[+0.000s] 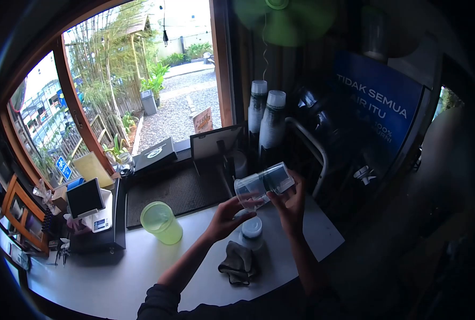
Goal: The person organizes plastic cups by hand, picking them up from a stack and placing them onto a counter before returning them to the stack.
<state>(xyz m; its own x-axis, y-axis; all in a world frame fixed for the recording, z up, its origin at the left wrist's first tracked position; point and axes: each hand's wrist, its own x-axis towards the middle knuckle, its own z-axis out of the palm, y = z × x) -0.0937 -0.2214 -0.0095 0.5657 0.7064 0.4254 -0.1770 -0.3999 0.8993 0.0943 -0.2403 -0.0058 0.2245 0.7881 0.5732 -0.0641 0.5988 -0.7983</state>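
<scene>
A clear plastic cup (260, 184) lies tilted on its side in the air above the counter, its open rim facing left. My right hand (290, 201) grips it near the base, thumb on the near side. My left hand (228, 217) is closed at the rim end, with some fingers showing through the clear wall. Below the cup stands a small container with a pale lid (252, 228). Beside it a crumpled grey cloth (238, 263) lies on the counter. To the left is a translucent yellow-green plastic jug (164, 225).
The white counter (131, 282) curves around me. A black ribbed mat (168, 194) lies along its back. Two tall stacks of clear cups (272, 120) stand behind my right hand. A tablet (86, 198) on a stand is at left, and a green fan (285, 18) hangs above.
</scene>
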